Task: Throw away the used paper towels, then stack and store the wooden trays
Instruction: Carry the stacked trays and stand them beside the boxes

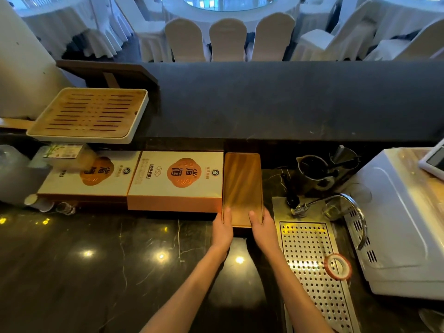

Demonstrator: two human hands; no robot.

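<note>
The tray [242,186] is lying lengthwise in the gap between a box [176,179] and the sink area, its far end reaching in under the ledge [264,99]. This is probably the storage slot, since the narrow space is fitting it closely; whether it is one tray or a stack is not showing. The left hand [222,228] and right hand [263,227] are gripping its near end, one at each corner, likely to be keeping it straight while guiding it in. Each thumb is lying flat on top, and the fingers are hiding beneath the wood. No paper towels are showing, so that step is looking finished. Beyond the ledge, a banquet room is spreading out with covered chairs [228,39] facing a round table. The dark marble counter [96,260] is glinting with ceiling lights. A slatted tray [89,114] is sitting up on the ledge at the left, a perforated drain plate [310,255] is lying at the right, and a tape roll [337,266] is resting on it.
</note>
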